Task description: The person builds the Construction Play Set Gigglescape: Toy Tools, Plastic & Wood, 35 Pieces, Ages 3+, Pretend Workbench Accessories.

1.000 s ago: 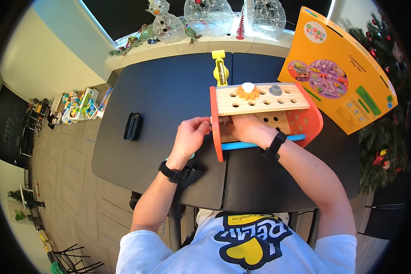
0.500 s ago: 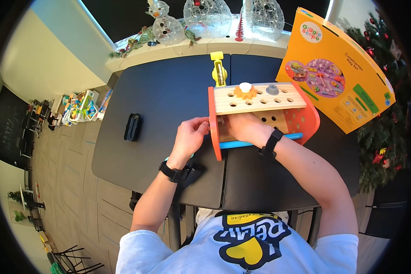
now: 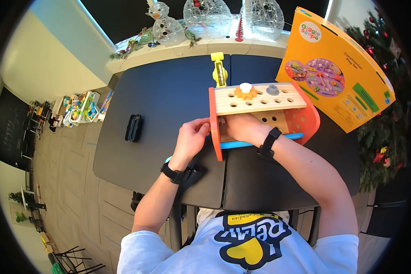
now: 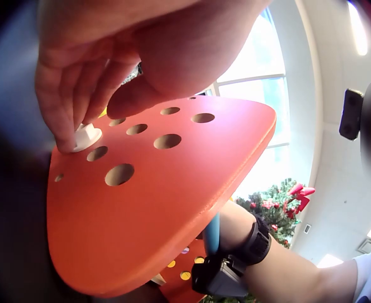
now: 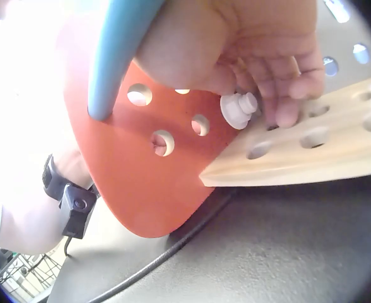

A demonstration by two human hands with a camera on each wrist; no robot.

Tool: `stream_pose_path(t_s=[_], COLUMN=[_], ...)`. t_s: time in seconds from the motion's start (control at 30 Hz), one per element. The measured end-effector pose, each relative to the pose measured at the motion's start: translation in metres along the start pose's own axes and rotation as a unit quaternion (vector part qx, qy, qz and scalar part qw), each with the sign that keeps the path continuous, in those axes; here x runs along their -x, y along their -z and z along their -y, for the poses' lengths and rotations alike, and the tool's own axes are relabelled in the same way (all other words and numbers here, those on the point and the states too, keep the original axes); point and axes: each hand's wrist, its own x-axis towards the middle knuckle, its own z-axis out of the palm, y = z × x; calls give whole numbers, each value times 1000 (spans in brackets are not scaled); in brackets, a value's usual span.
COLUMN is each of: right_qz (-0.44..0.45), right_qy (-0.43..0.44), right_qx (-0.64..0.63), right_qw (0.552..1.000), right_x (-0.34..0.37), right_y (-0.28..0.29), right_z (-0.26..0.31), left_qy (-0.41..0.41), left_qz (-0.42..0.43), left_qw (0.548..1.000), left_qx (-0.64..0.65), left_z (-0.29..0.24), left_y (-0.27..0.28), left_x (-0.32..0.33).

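A wooden toy toolbox stands on the table, with orange-red end panels [image 3: 215, 132], pale wood boards [image 3: 260, 98] full of holes and a blue rod [image 3: 260, 140]. At the outer face of its left panel, my left hand [image 3: 190, 137] pinches a white plastic bolt head [image 4: 87, 137] sitting at a hole. My right hand [image 3: 244, 128] reaches inside under the top board, its fingertips hidden there in the head view. In the right wrist view, its thumb and fingers curl about a white flanged plastic piece [image 5: 238, 110] at the panel's inner face.
On the top board sit an orange gear [image 3: 246, 92] with a white knob and a grey piece [image 3: 273, 90]. A yellow toy tool [image 3: 219, 71] stands behind. The orange box [image 3: 335, 68] is at back right; a black case [image 3: 133, 128] lies left.
The toolbox has shifted very slightly to the left in the head view since a second ago. Both hands stay at the left panel in nearly the same pose.
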Motion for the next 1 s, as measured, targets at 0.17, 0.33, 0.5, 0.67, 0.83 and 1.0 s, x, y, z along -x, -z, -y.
stream_pose_path(t_s=[0.17,0.33,0.5,0.67,0.83,1.0], right_qz=[-38,-30,-22,-37,-7,5], right_qy=[6,17,1,10,-23,-13], right_qx=[-24,8,11,10,10,21], right_qw=[999,999,1000,999,1000,1000], right_x=[6,2,-5,0,4,2], right_y=[3,-2,-10,-3,4,2], right_z=[9,-4,-7,2,4,2], left_qy=[-4,-9,-10,-15,-21,-24], left_qz=[-11,-15,-13,-12,-17,-17], left_qw=[1000,999,1000,1000,999,999], left_qx=[-9,-30,-24,-24,-25,-30], left_z=[9,6,5,6,8,5], left_y=[1,-1,0,0,-2,-2], left_x=[-4,-3,-2,-2,-2,-1])
